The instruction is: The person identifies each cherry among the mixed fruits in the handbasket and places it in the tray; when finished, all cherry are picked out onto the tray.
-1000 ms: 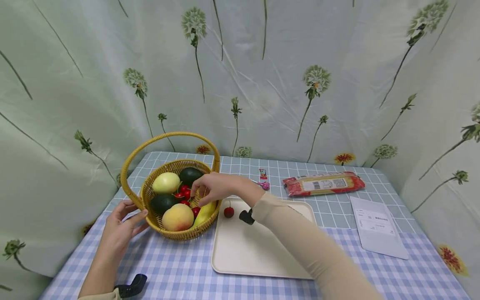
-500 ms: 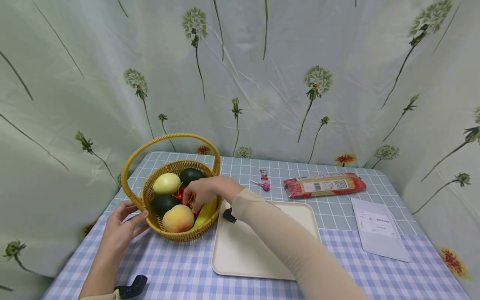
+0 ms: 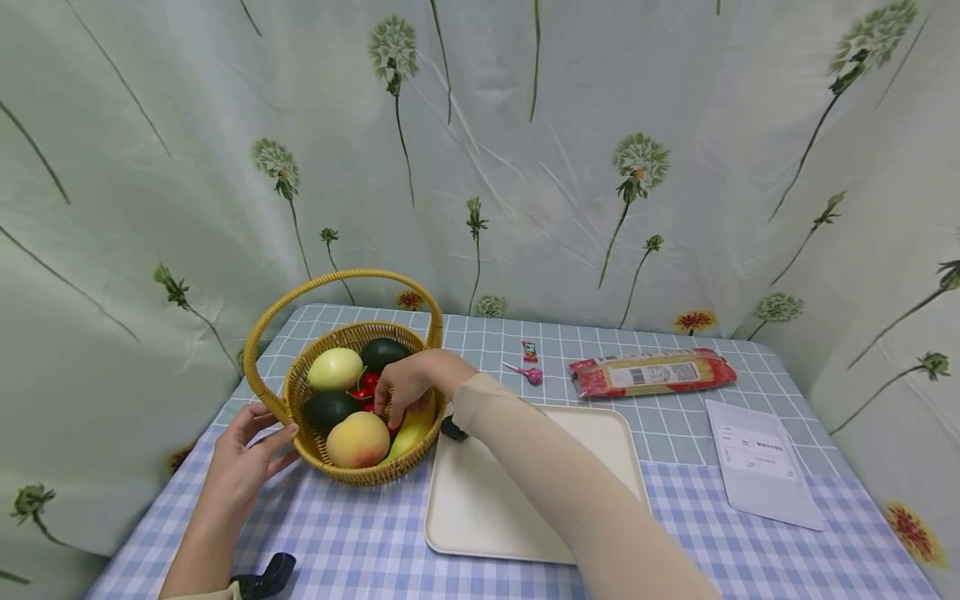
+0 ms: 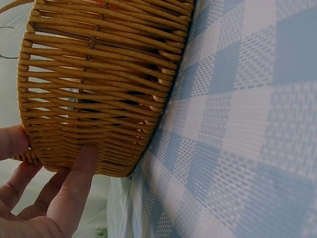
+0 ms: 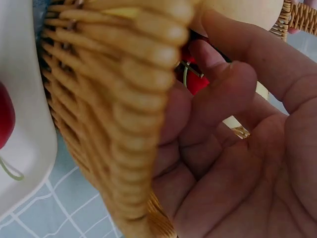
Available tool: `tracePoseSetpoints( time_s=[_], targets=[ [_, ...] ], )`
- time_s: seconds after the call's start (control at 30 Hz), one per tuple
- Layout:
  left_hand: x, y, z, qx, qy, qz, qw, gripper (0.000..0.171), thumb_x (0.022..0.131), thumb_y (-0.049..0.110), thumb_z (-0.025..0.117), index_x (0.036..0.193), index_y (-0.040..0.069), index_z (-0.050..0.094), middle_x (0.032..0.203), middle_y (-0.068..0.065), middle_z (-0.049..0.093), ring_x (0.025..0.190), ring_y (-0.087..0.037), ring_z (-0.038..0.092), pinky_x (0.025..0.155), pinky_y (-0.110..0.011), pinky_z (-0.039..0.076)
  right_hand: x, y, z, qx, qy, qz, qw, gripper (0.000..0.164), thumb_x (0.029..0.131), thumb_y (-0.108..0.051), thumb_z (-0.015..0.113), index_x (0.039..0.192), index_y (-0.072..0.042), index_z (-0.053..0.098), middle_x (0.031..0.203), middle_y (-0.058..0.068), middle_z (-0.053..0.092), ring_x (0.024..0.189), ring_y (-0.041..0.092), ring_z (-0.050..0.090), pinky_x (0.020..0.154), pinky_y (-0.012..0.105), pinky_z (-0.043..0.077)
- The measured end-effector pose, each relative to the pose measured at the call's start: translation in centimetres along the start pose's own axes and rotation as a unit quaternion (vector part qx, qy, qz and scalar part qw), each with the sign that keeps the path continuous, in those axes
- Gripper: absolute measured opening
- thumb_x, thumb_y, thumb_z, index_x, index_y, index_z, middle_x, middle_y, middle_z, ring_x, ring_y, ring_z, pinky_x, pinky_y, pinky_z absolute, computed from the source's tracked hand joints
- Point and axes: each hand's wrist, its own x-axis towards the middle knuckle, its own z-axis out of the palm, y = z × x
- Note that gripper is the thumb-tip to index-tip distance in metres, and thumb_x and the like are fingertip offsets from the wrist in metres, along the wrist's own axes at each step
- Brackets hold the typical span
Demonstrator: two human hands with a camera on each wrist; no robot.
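Note:
A yellow wicker basket [image 3: 375, 477] with a tall handle holds fruit. My left hand [image 3: 242, 450] holds it at the left foot of the handle, thumb at the rim and fingers [image 4: 74, 191] against the woven outer wall. My right hand [image 3: 408, 383] reaches down inside, fingers curled among several red cherries [image 3: 370, 381]. In the right wrist view, a cherry [image 5: 197, 85] with a green stem shows right by the fingertips; I cannot tell whether they pinch it. A peach [image 3: 358, 440], a banana [image 3: 411, 433], a pale yellow-green fruit [image 3: 335, 369] and two dark green fruits [image 3: 384, 354] lie around it.
A cream tray [image 3: 495, 508] stands right of the basket, partly under my right forearm. One cherry [image 5: 5, 114] lies on it. Behind are a lollipop [image 3: 533, 375], a small wrapped candy [image 3: 529, 352] and a long red-and-yellow packet [image 3: 652, 372]. A white labelled pouch [image 3: 761, 462] lies far right.
My right hand has moved left and down among the cherries, its fingers curling in. My forearm now hides the cherry on the tray in the head view. The left hand stays at the basket.

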Motion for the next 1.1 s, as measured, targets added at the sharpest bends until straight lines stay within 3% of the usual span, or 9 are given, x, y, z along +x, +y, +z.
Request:
tracePoseSetpoints(
  time_s=[0.17, 0.57, 0.9, 1.1],
  targets=[
    [-0.1, 0.0, 0.1, 0.003, 0.000, 0.001, 1.0000, 0.045, 0.102, 0.016, 0.075, 0.140, 0.014, 0.051, 0.134, 0.001, 0.050, 0.101, 0.003, 0.063, 0.081, -0.019, 0.063, 0.2, -0.1, 0.0, -0.002, -0.013, 0.002, 1.000, 0.019, 0.101, -0.019, 0.077, 0.120, -0.018, 0.073, 0.088, -0.008, 0.059, 0.066, 0.007, 0.044, 0.064, 0.021, 0.045],
    [-0.1, -0.1, 0.2, 0.006, 0.008, -0.006, 0.9999, 0.045, 0.103, 0.014, 0.074, 0.141, 0.013, 0.051, 0.137, -0.002, 0.050, 0.101, 0.004, 0.062, 0.080, -0.019, 0.063, 0.3, -0.7, 0.2, -0.021, -0.016, 0.018, 1.000, 0.010, 0.098, -0.016, 0.080, 0.107, -0.017, 0.076, 0.096, -0.008, 0.066, 0.079, 0.008, 0.059, 0.075, 0.020, 0.058],
    [-0.2, -0.1, 0.3, 0.009, 0.007, -0.008, 0.9999, 0.042, 0.104, 0.012, 0.072, 0.140, 0.012, 0.050, 0.144, -0.006, 0.048, 0.097, 0.006, 0.063, 0.080, -0.019, 0.064, 0.2, -0.9, 0.6, -0.039, -0.012, 0.025, 0.999, 0.014, 0.096, -0.015, 0.082, 0.108, -0.018, 0.075, 0.092, -0.008, 0.064, 0.076, 0.007, 0.056, 0.071, 0.020, 0.056],
    [-0.2, 0.0, 0.2, -0.007, 0.005, -0.001, 1.0000, 0.042, 0.103, 0.011, 0.073, 0.138, 0.012, 0.051, 0.133, 0.000, 0.051, 0.097, 0.004, 0.064, 0.080, -0.020, 0.064, 0.1, -1.1, 0.6, -0.042, -0.018, 0.017, 0.999, 0.010, 0.097, -0.014, 0.080, 0.104, -0.017, 0.074, 0.082, -0.008, 0.058, 0.069, 0.006, 0.051, 0.065, 0.020, 0.049]
  ],
)
